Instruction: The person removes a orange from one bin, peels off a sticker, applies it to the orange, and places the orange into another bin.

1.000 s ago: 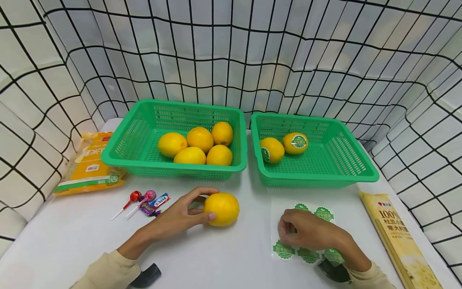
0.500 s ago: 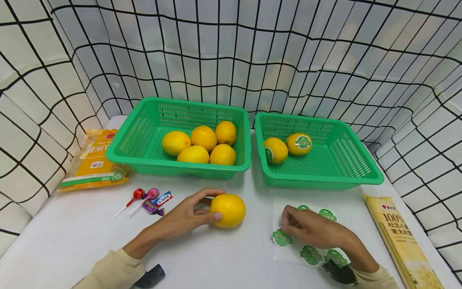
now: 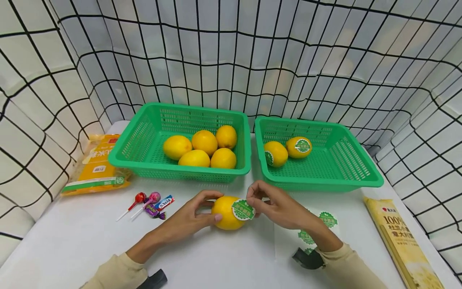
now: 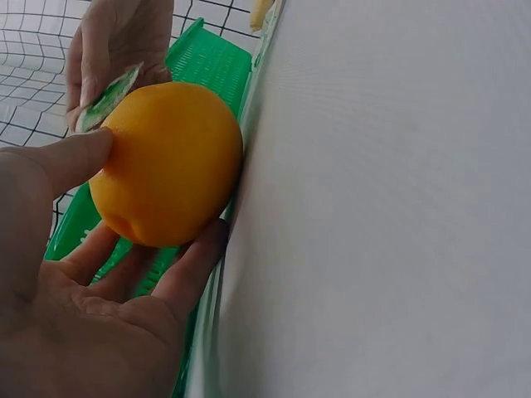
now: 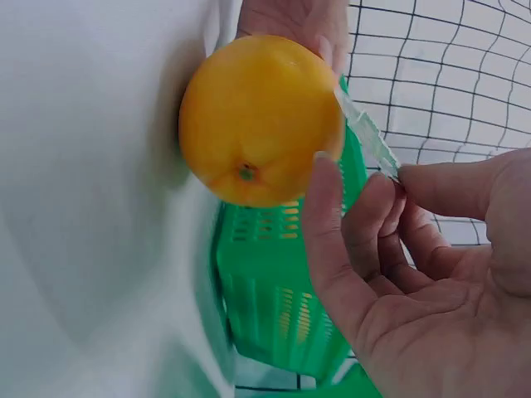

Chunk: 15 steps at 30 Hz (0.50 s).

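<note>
Round green-and-white jagged-edged label has been brought over to the smooth round yellow fruit; one edge seems to touch, so sticking-on is judged just begun. Label is pinched by the grip of the right hand; fruit is held on the white worktop, left hand curled round it. Half a second ago: right hand at the thin pale sheet, fruit unlabelled.

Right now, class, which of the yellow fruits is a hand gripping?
The front yellow fruit, held by the left hand. The others lie untouched in baskets: five plain fruits in the left basket, two stickered fruits in the right basket.
</note>
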Each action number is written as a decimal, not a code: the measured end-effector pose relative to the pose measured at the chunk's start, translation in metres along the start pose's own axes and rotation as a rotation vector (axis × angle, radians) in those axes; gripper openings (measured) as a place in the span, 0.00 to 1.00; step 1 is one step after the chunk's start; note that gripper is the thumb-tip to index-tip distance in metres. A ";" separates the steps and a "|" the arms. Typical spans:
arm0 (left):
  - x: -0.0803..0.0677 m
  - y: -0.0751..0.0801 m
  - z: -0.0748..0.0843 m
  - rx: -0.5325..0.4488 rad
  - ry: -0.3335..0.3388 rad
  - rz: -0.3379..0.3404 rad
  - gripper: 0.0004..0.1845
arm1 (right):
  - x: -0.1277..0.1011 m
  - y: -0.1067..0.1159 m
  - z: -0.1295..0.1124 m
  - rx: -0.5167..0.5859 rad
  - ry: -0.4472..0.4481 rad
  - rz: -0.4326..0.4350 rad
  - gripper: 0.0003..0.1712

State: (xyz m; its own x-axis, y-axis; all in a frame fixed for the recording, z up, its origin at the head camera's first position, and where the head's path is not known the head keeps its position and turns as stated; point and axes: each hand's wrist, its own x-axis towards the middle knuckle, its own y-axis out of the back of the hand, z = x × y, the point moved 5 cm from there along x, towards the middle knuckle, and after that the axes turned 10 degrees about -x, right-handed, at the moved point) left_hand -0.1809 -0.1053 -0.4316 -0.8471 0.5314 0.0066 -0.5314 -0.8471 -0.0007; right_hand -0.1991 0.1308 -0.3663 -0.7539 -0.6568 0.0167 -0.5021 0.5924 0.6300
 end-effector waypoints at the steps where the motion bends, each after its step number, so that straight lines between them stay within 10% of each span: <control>1: 0.000 0.000 0.000 0.000 0.000 -0.002 0.29 | 0.004 -0.002 -0.001 0.020 0.000 0.004 0.06; 15: 0.001 0.000 -0.001 -0.028 0.003 -0.014 0.29 | 0.022 -0.025 0.002 0.014 0.031 0.165 0.04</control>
State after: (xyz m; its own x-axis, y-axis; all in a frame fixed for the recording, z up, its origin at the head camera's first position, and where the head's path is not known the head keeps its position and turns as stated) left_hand -0.1815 -0.1045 -0.4329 -0.8397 0.5431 0.0038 -0.5429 -0.8393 -0.0290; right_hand -0.2045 0.1023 -0.3832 -0.8133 -0.5640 0.1428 -0.3789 0.6997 0.6057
